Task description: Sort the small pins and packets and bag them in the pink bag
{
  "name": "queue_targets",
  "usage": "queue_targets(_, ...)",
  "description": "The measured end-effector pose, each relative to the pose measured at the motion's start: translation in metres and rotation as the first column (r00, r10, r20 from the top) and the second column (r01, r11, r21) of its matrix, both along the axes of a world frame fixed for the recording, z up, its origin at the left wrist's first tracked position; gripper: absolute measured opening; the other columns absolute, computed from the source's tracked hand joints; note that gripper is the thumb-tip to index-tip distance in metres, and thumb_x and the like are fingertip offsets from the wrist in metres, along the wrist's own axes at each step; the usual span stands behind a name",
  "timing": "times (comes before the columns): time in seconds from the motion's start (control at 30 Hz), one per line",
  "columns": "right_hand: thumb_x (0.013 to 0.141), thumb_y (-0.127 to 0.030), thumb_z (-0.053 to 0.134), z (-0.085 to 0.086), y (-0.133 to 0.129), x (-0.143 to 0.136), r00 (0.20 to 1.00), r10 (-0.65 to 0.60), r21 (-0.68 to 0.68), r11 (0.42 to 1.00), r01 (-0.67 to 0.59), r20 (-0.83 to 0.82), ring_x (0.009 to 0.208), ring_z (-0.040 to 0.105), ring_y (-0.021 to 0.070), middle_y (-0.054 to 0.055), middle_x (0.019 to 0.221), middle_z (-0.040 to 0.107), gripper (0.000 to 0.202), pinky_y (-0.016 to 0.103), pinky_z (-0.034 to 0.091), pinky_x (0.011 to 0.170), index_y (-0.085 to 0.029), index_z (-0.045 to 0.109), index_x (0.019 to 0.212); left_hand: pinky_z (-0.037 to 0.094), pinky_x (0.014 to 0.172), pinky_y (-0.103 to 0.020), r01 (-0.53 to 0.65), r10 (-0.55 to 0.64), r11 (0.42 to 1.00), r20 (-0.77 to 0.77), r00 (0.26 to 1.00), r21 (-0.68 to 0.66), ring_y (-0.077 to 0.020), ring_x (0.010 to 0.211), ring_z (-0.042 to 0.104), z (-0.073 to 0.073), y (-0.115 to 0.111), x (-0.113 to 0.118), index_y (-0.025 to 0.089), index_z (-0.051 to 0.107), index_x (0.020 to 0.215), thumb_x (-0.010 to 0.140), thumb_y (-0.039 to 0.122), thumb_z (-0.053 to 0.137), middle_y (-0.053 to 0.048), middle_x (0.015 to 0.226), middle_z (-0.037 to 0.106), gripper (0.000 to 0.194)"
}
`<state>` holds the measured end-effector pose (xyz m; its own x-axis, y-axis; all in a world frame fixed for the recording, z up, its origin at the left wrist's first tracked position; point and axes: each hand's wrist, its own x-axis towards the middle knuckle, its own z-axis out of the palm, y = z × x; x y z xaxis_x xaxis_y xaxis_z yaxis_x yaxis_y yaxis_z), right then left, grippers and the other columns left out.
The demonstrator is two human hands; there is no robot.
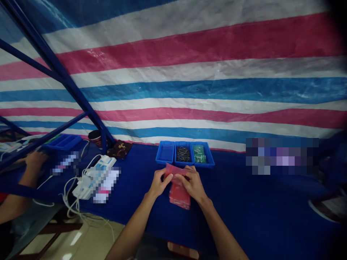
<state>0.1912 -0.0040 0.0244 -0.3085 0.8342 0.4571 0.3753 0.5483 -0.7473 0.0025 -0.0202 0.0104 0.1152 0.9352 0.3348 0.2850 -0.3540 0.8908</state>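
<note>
Between my two hands is a small red plastic bag [173, 169], pinched near its upper edge. My left hand [159, 182] is closed on its left side, with the thumb in front. On the right side, my right hand [193, 181] grips it with thumb and fingers. Just below, a stack of red plastic bags [179, 196] lies on the blue table. Beyond my hands stand three joined blue bins. The left bin [165, 153] shows a bare blue bottom, the middle one holds a pile of screws [183, 154], and the right one holds green packets [200, 154].
Power strips [94, 177] with tangled white cables lie to the left. Near a blue metal frame [65, 77] are a dark cup [95, 139] and a brown packet [120, 148]. Another person's hand [36, 160] rests at far left. A striped tarp [203, 90] hangs behind the table [244, 209].
</note>
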Motion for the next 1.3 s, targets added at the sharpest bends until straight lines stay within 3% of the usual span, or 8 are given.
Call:
queue_targets(0.07, 0.095, -0.051, 0.055, 0.001, 0.001, 0.000, 1.000, -0.016, -0.024, 1.000, 0.016, -0.024, 0.068, 0.053, 0.0190, 0.001, 0.064, 0.062, 0.043, 0.036, 0.035, 0.075, -0.021, 0.066, 0.067, 0.047, 0.070, -0.027, 0.001, -0.001, 1.000, -0.005, 1.000, 0.002, -0.0198, 0.072, 0.062, -0.001, 0.000, 0.000, 0.009, 0.075, 0.093, 0.093, 0.044, 0.057, -0.008, 0.083, 0.072, 0.039)
queue_targets(0.23, 0.094, -0.048, 0.060, 0.000, 0.001, -0.002, 0.999, -0.003, -0.076, 0.997, 0.005, 0.033, 0.078, 0.056, 0.0211, 0.002, 0.077, 0.068, 0.029, 0.035, 0.035, 0.077, -0.023, 0.070, 0.083, 0.047, 0.070, -0.027, -0.073, 0.073, 0.997, 0.020, 0.997, 0.002, -0.0194, 0.073, 0.062, -0.003, 0.001, 0.001, 0.010, 0.075, 0.094, 0.094, 0.041, 0.057, -0.009, 0.084, 0.073, 0.037)
queue_targets(0.47, 0.097, -0.044, 0.053, -0.006, 0.003, -0.002, 1.000, -0.002, -0.114, 0.994, 0.002, 0.000, 0.086, 0.059, 0.0235, 0.005, 0.085, 0.069, 0.030, 0.037, 0.039, 0.082, -0.021, 0.068, 0.083, 0.047, 0.069, -0.027, 0.016, -0.016, 1.000, 0.022, 1.000, -0.024, -0.0192, 0.074, 0.062, 0.001, 0.000, 0.002, 0.010, 0.073, 0.101, 0.093, 0.043, 0.057, -0.009, 0.086, 0.072, 0.038)
queue_targets(0.7, 0.094, -0.042, 0.060, -0.004, 0.002, -0.003, 1.000, 0.001, -0.101, 0.995, -0.001, 0.004, 0.089, 0.059, 0.0236, 0.005, 0.092, 0.069, 0.022, 0.036, 0.039, 0.083, -0.022, 0.069, 0.089, 0.047, 0.069, -0.028, 0.000, 0.000, 1.000, 0.007, 1.000, -0.026, -0.0206, 0.073, 0.062, 0.004, -0.001, 0.001, 0.010, 0.075, 0.093, 0.092, 0.046, 0.058, -0.009, 0.082, 0.072, 0.040)
queue_targets(0.87, 0.094, -0.041, 0.061, -0.002, 0.001, -0.001, 1.000, 0.022, -0.080, 0.997, -0.022, -0.007, 0.083, 0.057, 0.0220, 0.004, 0.084, 0.067, 0.022, 0.036, 0.038, 0.081, -0.022, 0.070, 0.086, 0.046, 0.065, -0.026, 0.013, -0.012, 0.999, 0.040, 0.999, -0.037, -0.0185, 0.069, 0.061, -0.004, 0.000, 0.001, 0.010, 0.074, 0.094, 0.092, 0.045, 0.057, -0.008, 0.080, 0.071, 0.039)
queue_targets(1.07, 0.092, -0.042, 0.063, -0.002, -0.001, -0.004, 0.999, -0.008, -0.069, 0.998, 0.011, 0.035, 0.078, 0.054, 0.0209, 0.002, 0.077, 0.064, 0.024, 0.036, 0.038, 0.079, -0.021, 0.068, 0.083, 0.039, 0.057, -0.023, -0.078, 0.078, 0.996, -0.003, 0.997, -0.041, -0.0133, 0.055, 0.051, -0.014, 0.004, 0.001, 0.011, 0.068, 0.076, 0.094, 0.047, 0.054, -0.002, 0.058, 0.058, 0.043)
queue_targets(1.3, 0.097, -0.039, 0.055, -0.001, -0.001, -0.001, 0.999, 0.035, -0.072, 0.997, -0.036, -0.011, 0.085, 0.059, 0.0230, 0.005, 0.089, 0.070, 0.024, 0.037, 0.039, 0.084, -0.022, 0.069, 0.091, 0.045, 0.063, -0.024, -0.033, 0.041, 0.996, 0.103, 0.994, -0.082, -0.0156, 0.067, 0.057, -0.006, 0.000, 0.003, 0.010, 0.071, 0.093, 0.088, 0.048, 0.063, -0.006, 0.078, 0.066, 0.039)
